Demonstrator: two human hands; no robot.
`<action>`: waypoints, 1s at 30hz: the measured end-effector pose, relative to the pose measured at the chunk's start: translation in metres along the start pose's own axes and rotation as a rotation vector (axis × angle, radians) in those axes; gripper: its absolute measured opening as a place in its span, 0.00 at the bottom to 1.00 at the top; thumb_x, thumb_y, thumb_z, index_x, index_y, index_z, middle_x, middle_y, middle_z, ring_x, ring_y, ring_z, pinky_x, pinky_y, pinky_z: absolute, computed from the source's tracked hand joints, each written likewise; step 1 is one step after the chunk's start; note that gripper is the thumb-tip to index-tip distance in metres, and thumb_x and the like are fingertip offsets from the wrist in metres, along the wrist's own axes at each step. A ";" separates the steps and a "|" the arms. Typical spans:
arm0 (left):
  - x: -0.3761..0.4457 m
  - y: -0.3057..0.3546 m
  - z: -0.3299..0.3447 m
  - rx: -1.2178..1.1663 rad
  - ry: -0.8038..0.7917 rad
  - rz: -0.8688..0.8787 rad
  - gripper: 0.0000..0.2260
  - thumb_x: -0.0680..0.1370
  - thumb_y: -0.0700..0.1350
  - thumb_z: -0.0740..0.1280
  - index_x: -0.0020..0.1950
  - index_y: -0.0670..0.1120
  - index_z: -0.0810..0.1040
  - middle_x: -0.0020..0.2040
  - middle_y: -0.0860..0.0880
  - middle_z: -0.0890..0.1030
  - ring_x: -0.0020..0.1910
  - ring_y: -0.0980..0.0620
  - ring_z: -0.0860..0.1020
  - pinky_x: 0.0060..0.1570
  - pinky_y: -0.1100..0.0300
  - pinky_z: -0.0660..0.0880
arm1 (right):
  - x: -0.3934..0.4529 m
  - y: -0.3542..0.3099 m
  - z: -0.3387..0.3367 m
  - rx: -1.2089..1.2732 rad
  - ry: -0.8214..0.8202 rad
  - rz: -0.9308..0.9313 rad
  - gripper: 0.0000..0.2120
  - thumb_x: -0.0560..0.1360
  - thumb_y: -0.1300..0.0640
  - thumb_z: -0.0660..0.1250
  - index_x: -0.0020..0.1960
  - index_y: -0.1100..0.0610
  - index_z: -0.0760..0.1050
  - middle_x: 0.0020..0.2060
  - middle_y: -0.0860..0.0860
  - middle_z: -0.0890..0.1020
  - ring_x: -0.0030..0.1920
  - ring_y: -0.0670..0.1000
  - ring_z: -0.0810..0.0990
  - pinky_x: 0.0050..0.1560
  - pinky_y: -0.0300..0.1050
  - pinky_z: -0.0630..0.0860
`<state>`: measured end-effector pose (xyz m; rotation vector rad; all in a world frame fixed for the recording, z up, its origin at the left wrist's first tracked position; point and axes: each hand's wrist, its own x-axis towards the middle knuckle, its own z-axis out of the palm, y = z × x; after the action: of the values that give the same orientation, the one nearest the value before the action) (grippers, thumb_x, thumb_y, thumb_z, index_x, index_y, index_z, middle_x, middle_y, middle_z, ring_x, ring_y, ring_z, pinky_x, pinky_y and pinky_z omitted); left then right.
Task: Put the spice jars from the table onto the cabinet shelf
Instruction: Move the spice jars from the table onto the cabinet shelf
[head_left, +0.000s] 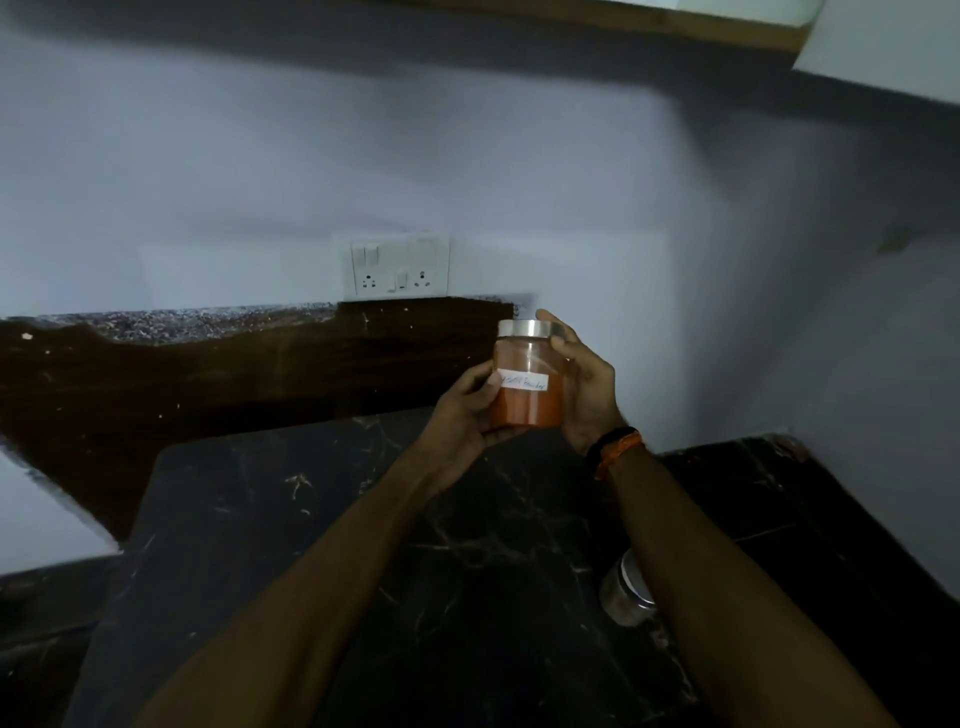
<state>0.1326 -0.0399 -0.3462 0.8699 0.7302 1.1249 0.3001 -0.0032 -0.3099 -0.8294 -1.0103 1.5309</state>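
We hold the spice jar (529, 382) upright above the dark marble table (322, 519), both hands clamped on it: left hand (465, 410) curled round its 9 o'clock side, right hand (584, 387) round its 3 o'clock side. A second jar (626, 590) stands on the table at 5 o'clock, partly hidden by our right forearm.

both my arms reach forward, forearms bare and converging toward the middle; my left hand (467, 410) curls its fingers and thumb round a jar (530, 379) from the left and beneath; my right hand (584, 384) grips it from the right, fingertips up at the lid; a band (615, 449) circles my right wrist
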 end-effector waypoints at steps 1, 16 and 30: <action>0.002 0.005 0.003 0.016 -0.009 0.005 0.22 0.78 0.51 0.67 0.72 0.52 0.71 0.69 0.44 0.74 0.65 0.42 0.77 0.55 0.50 0.80 | 0.000 -0.005 0.002 0.005 0.009 -0.011 0.25 0.77 0.51 0.63 0.73 0.55 0.69 0.65 0.58 0.78 0.59 0.57 0.80 0.54 0.53 0.80; 0.049 0.086 0.069 0.179 -0.109 0.135 0.23 0.73 0.50 0.75 0.68 0.56 0.76 0.66 0.45 0.78 0.62 0.42 0.80 0.58 0.40 0.79 | 0.016 -0.104 0.007 -0.168 0.016 -0.226 0.25 0.79 0.44 0.60 0.71 0.56 0.70 0.64 0.62 0.78 0.60 0.64 0.79 0.62 0.70 0.73; 0.086 0.172 0.135 0.319 -0.096 0.298 0.24 0.72 0.56 0.74 0.67 0.57 0.77 0.65 0.48 0.79 0.58 0.40 0.82 0.55 0.42 0.81 | 0.037 -0.210 0.014 -0.170 -0.016 -0.353 0.32 0.74 0.41 0.63 0.71 0.61 0.69 0.64 0.64 0.77 0.64 0.69 0.75 0.63 0.73 0.70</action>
<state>0.1945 0.0454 -0.1364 1.3274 0.7273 1.2365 0.3631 0.0447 -0.1111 -0.7105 -1.2393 1.1653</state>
